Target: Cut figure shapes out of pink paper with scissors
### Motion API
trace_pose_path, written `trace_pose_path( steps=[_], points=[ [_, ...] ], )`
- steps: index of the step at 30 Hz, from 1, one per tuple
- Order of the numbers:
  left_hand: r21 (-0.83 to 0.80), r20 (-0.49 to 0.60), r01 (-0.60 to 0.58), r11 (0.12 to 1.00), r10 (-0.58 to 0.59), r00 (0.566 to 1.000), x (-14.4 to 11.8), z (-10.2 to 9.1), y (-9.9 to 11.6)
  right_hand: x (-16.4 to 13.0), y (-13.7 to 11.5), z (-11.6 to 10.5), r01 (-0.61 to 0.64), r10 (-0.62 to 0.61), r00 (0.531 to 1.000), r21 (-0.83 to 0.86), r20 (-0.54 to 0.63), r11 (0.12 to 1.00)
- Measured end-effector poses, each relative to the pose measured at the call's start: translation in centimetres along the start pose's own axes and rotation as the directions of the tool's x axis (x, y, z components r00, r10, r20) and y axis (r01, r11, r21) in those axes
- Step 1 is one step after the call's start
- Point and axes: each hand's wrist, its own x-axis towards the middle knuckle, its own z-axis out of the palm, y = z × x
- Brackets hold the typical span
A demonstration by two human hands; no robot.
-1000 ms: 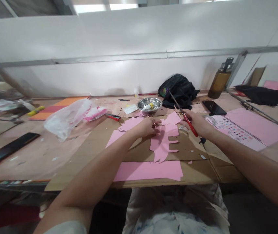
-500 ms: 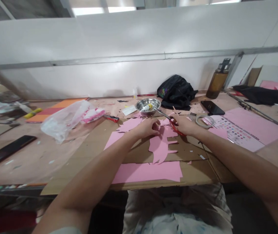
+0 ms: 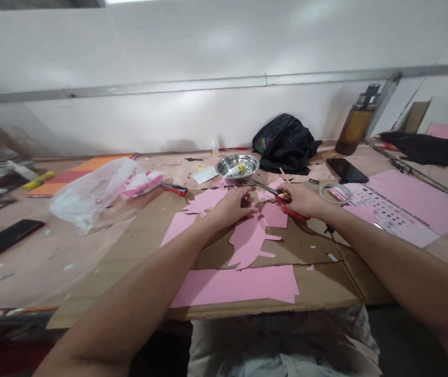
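My right hand (image 3: 300, 198) is closed around the red handles of a pair of scissors (image 3: 263, 186), whose metal blades point left toward the steel bowl. In my left hand (image 3: 235, 205), the fingers curl over the upper end of a pink paper cutout (image 3: 247, 242) with narrow strips sticking out to its right. My wrist and fingers partly hide that end. Beside the cutout, a squarish pink paper piece (image 3: 275, 215) lies under the scissors. Another pink cutout with jagged edges (image 3: 206, 200) rests beyond my left wrist. A pink paper strip (image 3: 235, 285) lies nearest me on the cardboard (image 3: 310, 251).
Behind my hands stand a steel bowl (image 3: 222, 168) holding a small tube, and a black cloth bag (image 3: 284, 144). To the right are a tape roll (image 3: 323, 193), a phone (image 3: 347, 170) and a bottle (image 3: 356, 125). A red cutter (image 3: 175, 189) and a plastic bag (image 3: 90, 193) lie left.
The pink cutout has turned, its near end swinging left, along with my left hand. The scissors stay in my right hand. The whole view has tilted down slightly.
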Motion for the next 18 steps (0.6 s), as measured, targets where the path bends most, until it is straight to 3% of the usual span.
trace_pose_path(
  steps=[5,8,12,18],
  points=[
    [-0.113,0.009,0.070,0.991,-0.070,0.998,-0.4,0.0,0.8,-1.0,-1.1,-1.1,-0.011,0.021,0.994,0.095,-0.107,0.995],
    [-0.087,0.056,0.039,0.995,-0.034,0.998,-0.4,-0.1,1.1,-1.5,-1.1,-1.1,-0.068,0.074,0.987,0.046,-0.146,0.997],
    [0.031,0.151,-0.026,0.999,0.021,0.988,-0.4,0.0,1.0,-1.7,-0.2,-0.6,-0.125,0.118,0.988,-0.066,-0.104,0.990],
    [0.077,0.109,-0.069,0.995,0.061,0.992,-0.4,0.7,0.1,-1.1,1.2,0.5,-0.166,0.165,0.986,-0.088,-0.019,0.982]
  ],
)
